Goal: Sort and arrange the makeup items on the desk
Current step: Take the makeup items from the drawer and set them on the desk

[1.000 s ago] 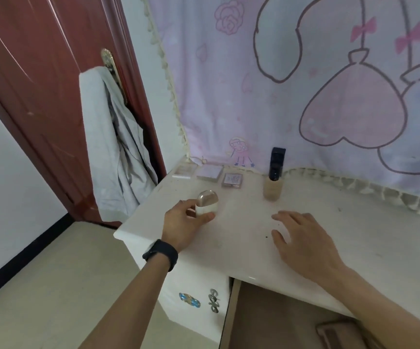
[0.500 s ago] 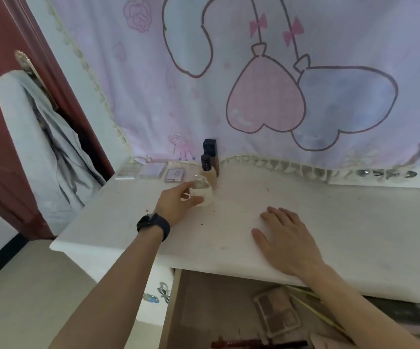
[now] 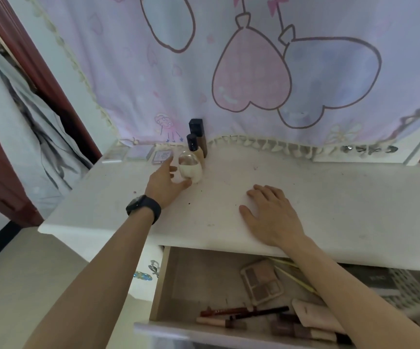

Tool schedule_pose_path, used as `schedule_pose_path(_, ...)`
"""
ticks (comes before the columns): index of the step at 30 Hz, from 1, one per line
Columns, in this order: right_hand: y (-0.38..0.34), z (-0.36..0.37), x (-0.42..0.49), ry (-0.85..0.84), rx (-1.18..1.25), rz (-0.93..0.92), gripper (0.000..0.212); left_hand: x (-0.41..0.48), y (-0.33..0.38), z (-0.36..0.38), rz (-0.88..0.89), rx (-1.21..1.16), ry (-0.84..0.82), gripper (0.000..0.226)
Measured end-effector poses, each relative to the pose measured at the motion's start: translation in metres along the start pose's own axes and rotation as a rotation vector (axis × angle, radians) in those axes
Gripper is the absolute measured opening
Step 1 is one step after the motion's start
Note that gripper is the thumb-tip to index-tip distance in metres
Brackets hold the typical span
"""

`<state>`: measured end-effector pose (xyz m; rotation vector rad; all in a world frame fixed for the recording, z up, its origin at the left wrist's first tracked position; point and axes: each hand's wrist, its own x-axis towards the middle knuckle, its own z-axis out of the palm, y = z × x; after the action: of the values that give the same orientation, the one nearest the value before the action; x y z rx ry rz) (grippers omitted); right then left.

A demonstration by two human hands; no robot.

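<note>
The left hand (image 3: 165, 181) holds a small egg-shaped case with a cream bottom and a clear top (image 3: 190, 167). The thumb curls under the front of the case, and the fingers curl round its left side. The case stands up near the back of the white desk (image 3: 330, 197). It is right beside a little beige bottle with a dark round cap (image 3: 194, 148); I cannot tell if they touch. A taller brown bottle with a dark square cap (image 3: 199, 134) stands just behind that one. To the left, three flat square makeup boxes (image 3: 139, 152) lie in a row by the pale curtain with big hearts (image 3: 251, 79). A black watch (image 3: 143, 207) is on the left wrist.

The right hand (image 3: 272, 215) lies flat on the desk, palm down. Its fingers are straight, a little spread, and hold nothing. It is well apart from the case.

Under the desk a wooden drawer (image 3: 168, 285) is pulled out. In it lie a brown eyeshadow palette (image 3: 262, 280), a dark red pencil (image 3: 229, 311) and a soft pink pouch (image 3: 312, 316).
</note>
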<state>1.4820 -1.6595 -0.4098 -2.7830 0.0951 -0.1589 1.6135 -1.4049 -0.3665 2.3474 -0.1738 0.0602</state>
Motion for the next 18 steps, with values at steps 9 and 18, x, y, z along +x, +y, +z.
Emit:
schedule_pose_path(9, -0.006, -0.012, -0.011, 0.064, 0.055, -0.034, 0.044, -0.155, 0.033, 0.061, 0.647, 0.319, -0.030, 0.011)
schedule_pose_path(18, 0.032, -0.020, -0.060, 0.124, -0.065, -0.003, 0.044, -0.202, 0.052, 0.137, 0.664, 0.676, -0.526, 0.047)
